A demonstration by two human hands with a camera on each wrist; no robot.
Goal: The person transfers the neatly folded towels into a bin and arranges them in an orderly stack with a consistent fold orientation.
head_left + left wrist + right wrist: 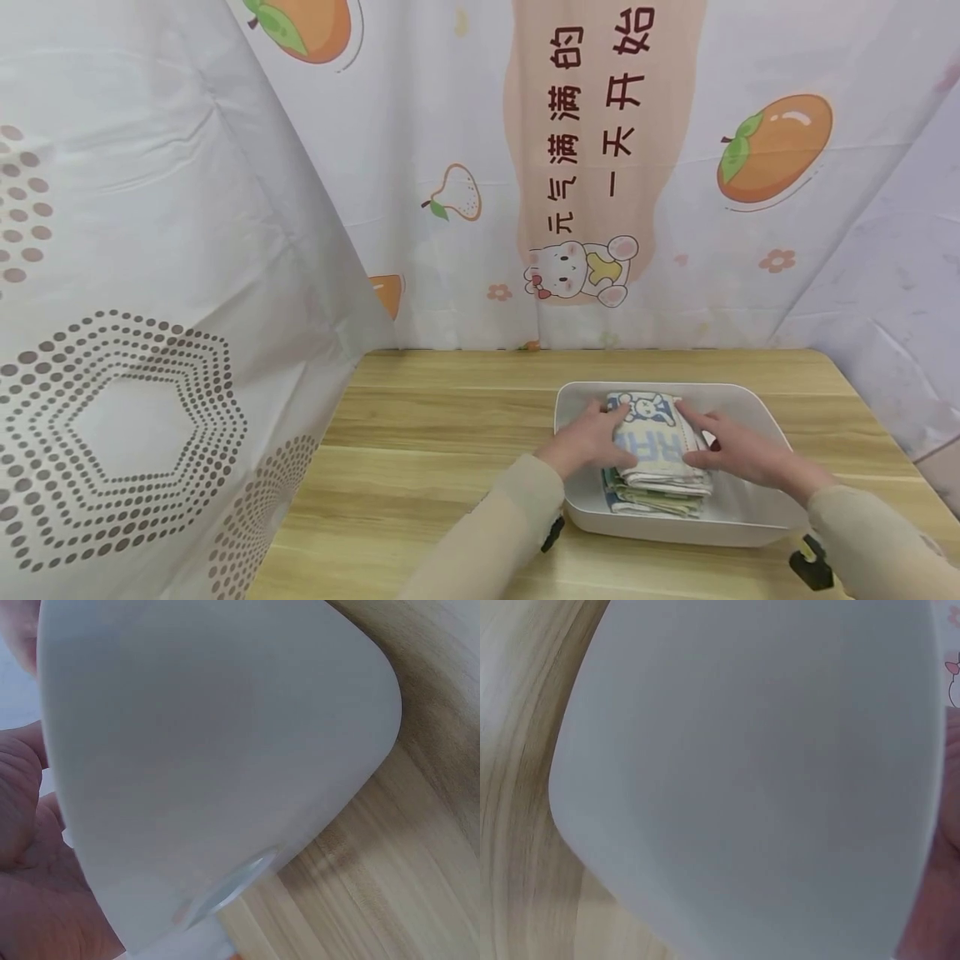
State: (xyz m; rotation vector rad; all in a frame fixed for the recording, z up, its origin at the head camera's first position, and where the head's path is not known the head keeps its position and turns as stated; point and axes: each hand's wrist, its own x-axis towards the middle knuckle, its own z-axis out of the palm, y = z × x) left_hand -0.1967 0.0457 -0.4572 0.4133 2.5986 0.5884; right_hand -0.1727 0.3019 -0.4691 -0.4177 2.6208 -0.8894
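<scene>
A stack of folded towels [656, 462] lies in a white plastic bin [690, 532] on the right half of the table. The top towel is white and blue with a rabbit pattern; green and white folds show below it. My left hand [595, 439] reaches over the bin's left rim, its spread fingers and thumb at the stack's left side. From the other side, my right hand [742, 448] lays its fingers and thumb along the stack's right edge. In both wrist views the bin's outer wall [225, 750] covers most of the hands, so the fingertips are hidden there.
The wood-grain table [435, 442] extends to the left of the bin. A printed curtain [465, 108] hangs behind the table's far edge, and another sheet [150, 208] hangs on the left. An oval handle hole [234, 889] shows in the bin's wall.
</scene>
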